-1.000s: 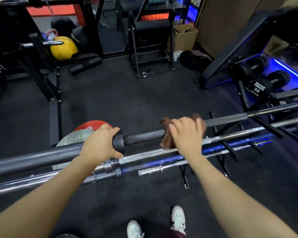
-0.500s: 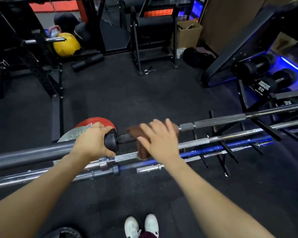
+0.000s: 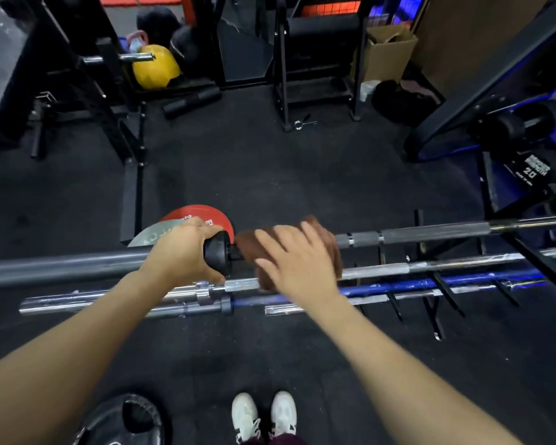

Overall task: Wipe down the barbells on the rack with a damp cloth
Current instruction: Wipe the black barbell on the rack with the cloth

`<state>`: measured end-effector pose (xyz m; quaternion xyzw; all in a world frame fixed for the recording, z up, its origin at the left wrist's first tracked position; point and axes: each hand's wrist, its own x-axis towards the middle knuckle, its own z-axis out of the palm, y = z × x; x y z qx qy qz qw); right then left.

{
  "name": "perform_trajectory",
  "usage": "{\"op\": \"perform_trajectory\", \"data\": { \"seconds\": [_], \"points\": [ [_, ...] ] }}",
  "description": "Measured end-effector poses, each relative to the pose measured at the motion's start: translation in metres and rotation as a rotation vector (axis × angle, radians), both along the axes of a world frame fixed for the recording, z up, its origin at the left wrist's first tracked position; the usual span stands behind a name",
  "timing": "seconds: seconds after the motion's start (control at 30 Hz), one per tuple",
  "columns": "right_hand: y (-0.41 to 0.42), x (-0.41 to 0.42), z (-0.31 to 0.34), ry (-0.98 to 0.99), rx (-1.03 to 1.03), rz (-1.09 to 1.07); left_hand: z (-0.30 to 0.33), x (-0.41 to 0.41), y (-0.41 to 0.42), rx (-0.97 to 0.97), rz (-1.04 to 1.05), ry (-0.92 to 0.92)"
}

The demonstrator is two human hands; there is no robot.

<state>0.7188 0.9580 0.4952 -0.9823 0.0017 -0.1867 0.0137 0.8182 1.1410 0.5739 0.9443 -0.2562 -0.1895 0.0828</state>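
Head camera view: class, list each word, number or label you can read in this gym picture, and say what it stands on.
"20": white number on the end of the black dumbbell at right.
Two lines of white print above that "20": too blurred to read.
White lettering on the red weight plate: partly hidden by the left hand, unreadable.
Raised lettering on the grey plate beside it: too blurred to read.

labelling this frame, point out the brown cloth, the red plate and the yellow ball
brown cloth (image 3: 247, 244): head view, on its left fold beside the collar.
red plate (image 3: 187, 215): head view, on its upper face.
yellow ball (image 3: 156, 70): head view, on its middle.
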Motion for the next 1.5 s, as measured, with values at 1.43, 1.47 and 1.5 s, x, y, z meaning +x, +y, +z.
{"op": "perform_trajectory", "data": {
  "seconds": [1.43, 1.47, 1.5],
  "points": [
    [0.070, 0.030, 0.003, -0.060, 0.233, -0.575, -0.005, 0.029, 0.006, -0.124, -0.129, 0.119],
    [0.085, 0.033, 0.002, -0.059, 0.232, -0.525, -0.005, 0.030, 0.007, -0.136, -0.137, 0.123],
    [0.092, 0.035, 0.001, -0.069, 0.229, -0.488, -0.005, 0.031, 0.008, -0.148, -0.146, 0.124]
  ]
}}
